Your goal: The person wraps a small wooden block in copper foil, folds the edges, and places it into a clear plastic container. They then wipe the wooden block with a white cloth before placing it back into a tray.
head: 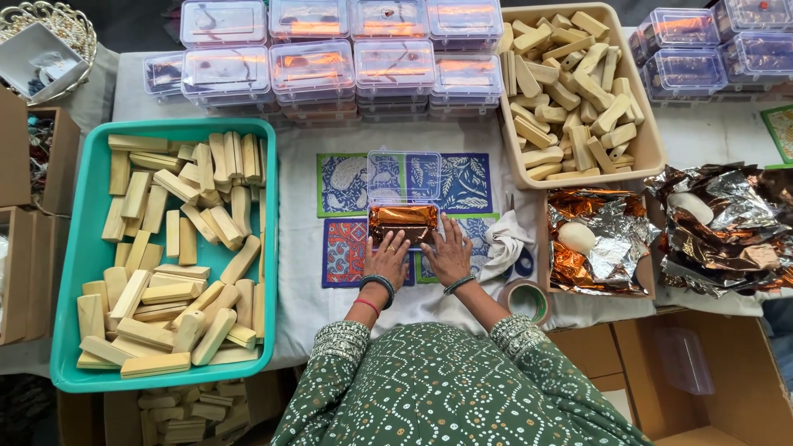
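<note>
Green dotted sleeves [429,380] sit closest to the lens, and from them both hands are laid flat, fingers spread, nothing gripped. Left hand [388,260] and right hand [448,252] are pressed against the near edge of a small clear plastic box [404,211], probably to steady it, lid hinged up. A copper foil-wrapped bar [403,219] is packed snugly inside. Box is parked mid-bench on printed blue and red cloth mats [347,186]. Further out, smooth pale wooden blocks are heaped in a teal tray [70,272] and a beige tub [652,149]; crinkly foil sheets [603,239] are piled to the right, filled boxes [330,49] stacked behind.
</note>
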